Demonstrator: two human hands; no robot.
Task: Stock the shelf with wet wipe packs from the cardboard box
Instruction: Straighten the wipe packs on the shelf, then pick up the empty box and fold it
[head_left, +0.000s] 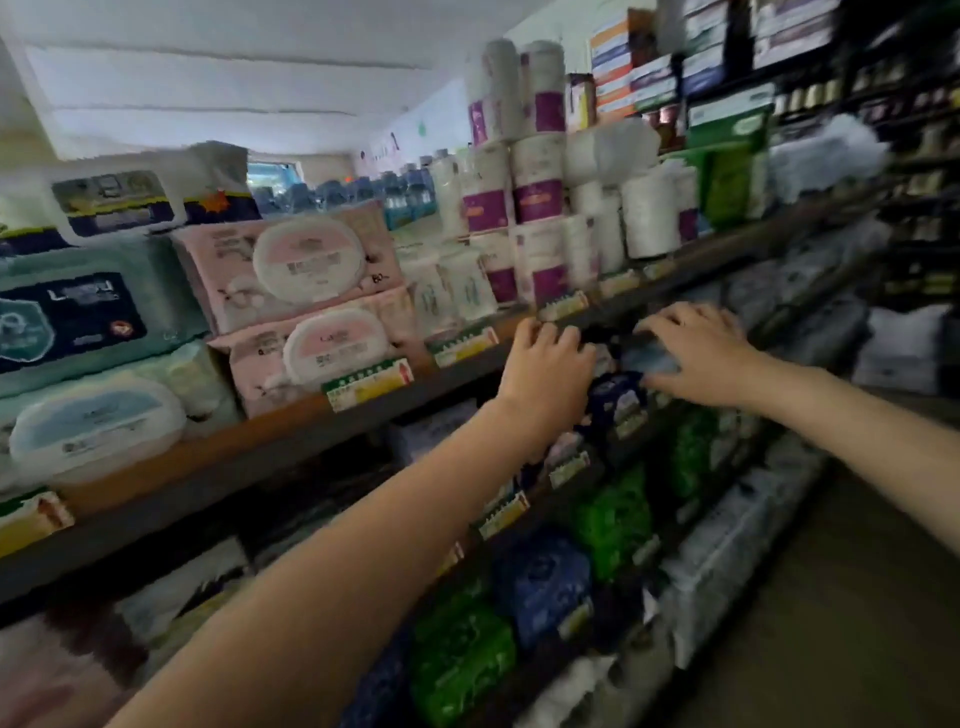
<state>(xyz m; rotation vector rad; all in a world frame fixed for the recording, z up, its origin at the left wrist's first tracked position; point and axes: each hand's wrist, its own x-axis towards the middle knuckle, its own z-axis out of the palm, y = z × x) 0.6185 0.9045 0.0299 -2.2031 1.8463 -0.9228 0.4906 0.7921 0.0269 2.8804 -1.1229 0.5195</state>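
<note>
Straight ahead, both my arms reach toward a store shelf (311, 410), a brown-edged board that runs across the view and serves as my landmark. My left hand (545, 364) rests at the front lip of that shelf, fingers curled over the edge just beside a price label; it is blurred, and I cannot tell whether it holds anything. My right hand (696, 353) sits just below the shelf edge, fingers spread flat and pressing down on a small pale blue pack (649, 358), which is tucked into the dark gap under the board. The pack is too blurred to read.

On top of the shelf, left of my hands, two pink wet wipe packs (291, 306) with round white lids lie stacked one on the other. Further left along the same shelf lie teal wet wipe packs (98, 322), also stacked. Right of the pink packs, on the shelf, stand small white pouches and then white rolls with purple bands (535, 202), piled several high.

Below the shelf, lower racks hold green packs (613, 519) and blue packs (540, 582), with grey-white bundles (727, 545) nearest the floor.
</note>
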